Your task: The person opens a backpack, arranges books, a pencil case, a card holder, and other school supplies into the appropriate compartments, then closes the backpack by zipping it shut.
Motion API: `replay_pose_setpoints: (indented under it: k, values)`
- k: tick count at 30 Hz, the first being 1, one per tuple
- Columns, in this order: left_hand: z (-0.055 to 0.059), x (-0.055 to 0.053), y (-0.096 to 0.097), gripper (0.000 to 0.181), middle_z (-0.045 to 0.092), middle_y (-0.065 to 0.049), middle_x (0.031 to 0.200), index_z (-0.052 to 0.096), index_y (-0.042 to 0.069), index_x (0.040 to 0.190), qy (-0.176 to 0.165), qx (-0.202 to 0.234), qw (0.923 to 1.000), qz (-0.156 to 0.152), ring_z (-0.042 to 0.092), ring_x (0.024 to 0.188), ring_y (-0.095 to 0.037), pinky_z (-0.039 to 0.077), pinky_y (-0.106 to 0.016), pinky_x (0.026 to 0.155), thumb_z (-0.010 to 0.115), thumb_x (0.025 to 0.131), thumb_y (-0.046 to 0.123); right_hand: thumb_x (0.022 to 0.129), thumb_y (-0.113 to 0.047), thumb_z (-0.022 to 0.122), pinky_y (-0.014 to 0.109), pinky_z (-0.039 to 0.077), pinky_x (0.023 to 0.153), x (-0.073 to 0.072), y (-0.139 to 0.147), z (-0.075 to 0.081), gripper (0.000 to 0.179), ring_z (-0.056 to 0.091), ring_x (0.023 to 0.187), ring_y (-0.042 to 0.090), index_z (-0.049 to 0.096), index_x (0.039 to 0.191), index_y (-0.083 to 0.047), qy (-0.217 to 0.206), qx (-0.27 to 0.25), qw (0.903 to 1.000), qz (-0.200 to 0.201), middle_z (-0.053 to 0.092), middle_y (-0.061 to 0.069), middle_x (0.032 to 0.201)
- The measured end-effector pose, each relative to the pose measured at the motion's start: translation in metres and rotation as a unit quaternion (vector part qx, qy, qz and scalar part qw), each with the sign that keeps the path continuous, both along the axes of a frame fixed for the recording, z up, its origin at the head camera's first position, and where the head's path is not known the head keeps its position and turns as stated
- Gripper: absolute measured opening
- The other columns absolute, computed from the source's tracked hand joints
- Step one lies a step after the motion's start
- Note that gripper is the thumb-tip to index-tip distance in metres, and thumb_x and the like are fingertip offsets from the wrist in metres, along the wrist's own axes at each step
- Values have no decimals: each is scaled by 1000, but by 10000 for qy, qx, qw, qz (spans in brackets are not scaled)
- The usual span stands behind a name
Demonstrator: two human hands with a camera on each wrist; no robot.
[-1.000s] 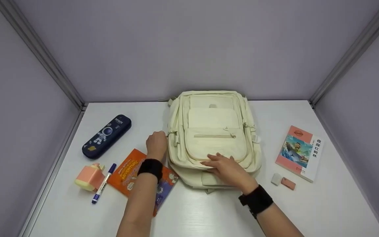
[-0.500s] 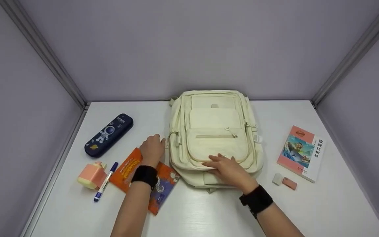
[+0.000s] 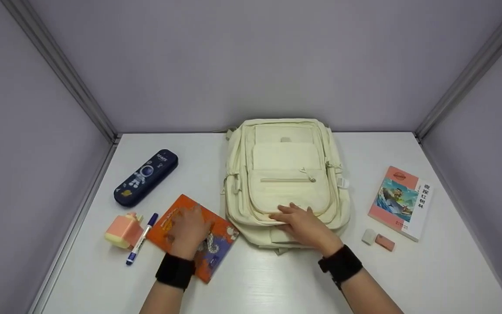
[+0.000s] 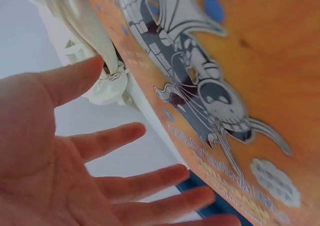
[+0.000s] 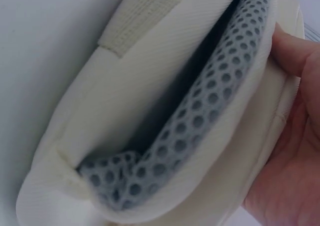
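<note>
My left hand point(image 3: 188, 231), fingers spread, hovers over an orange-and-purple picture book point(image 3: 220, 250). In the left wrist view the fingers point(image 4: 150, 183) are apart from the cover, with a cartoon dragon point(image 4: 210, 90) printed on it. My right hand point(image 3: 307, 229) rests with spread fingers on the lower front of a cream backpack point(image 3: 286, 157) lying on the table. In the right wrist view that hand lies against the outside of the bag's front part, thumb point(image 5: 292, 48) at its edge. Beside it gapes a compartment lined with grey mesh point(image 5: 200, 116).
A dark blue astronaut pencil case point(image 3: 146, 178), a pink-and-yellow pencil sharpener-like object point(image 3: 124, 231) and a blue-capped marker point(image 3: 142, 240) lie at left. On the right are a pink-and-white book point(image 3: 399, 203), a grey-white eraser-like block point(image 3: 368, 237) and a reddish one point(image 3: 384, 242). Walls enclose the table.
My left hand has left the backpack's left side, moved down and left over the orange book, and spread its fingers. The right hand has stayed on the bag.
</note>
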State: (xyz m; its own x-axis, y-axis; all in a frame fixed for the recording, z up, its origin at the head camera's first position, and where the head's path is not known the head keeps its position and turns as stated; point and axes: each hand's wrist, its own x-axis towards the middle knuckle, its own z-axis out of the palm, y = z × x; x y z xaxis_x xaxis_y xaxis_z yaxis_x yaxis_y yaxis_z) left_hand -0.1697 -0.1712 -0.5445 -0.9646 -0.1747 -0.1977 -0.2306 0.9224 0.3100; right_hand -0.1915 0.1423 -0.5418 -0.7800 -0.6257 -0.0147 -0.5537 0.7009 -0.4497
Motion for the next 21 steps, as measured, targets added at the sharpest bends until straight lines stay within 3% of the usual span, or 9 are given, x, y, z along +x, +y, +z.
replay_pose_setpoints:
  k: [4, 9, 14, 21]
  values:
    - [-2, 17, 1, 95, 18, -45, 146, 25, 8, 156, -783, 76, 9966, 257, 20, 125, -72, 28, -83, 85, 67, 86, 58, 100, -28, 59, 79, 23, 96, -1, 0, -1, 37, 37, 135, 44, 61, 136, -26, -8, 27, 10000, -7, 47, 12, 147]
    - [-6, 24, 1, 106, 6, -44, 150, 19, 9, 157, -854, 283, 9959, 67, 8, 130, -71, 21, -84, 89, 69, 81, 63, 99, -27, 59, 79, 22, 95, -1, 1, -2, 37, 37, 135, 44, 61, 136, -26, -14, -14, 10000, -39, 48, 12, 146]
    - [-5, 17, -5, 105, 8, -41, 152, 26, 10, 156, -797, 325, 9956, -372, 7, 131, -69, 18, -83, 91, 77, 77, 57, 99, -26, 60, 80, 22, 95, -1, 1, -3, 36, 37, 135, 45, 62, 135, -26, -15, -51, 10000, -15, 48, 13, 146]
    - [-8, -6, -26, 100, 13, -25, 159, 38, 21, 153, -778, 707, 9892, -1025, 1, 142, -54, 4, -76, 103, 88, 69, 44, 99, -22, 61, 77, 25, 96, -1, 3, -4, 38, 38, 135, 44, 61, 136, -25, 94, 17, 9999, 74, 48, 12, 146]
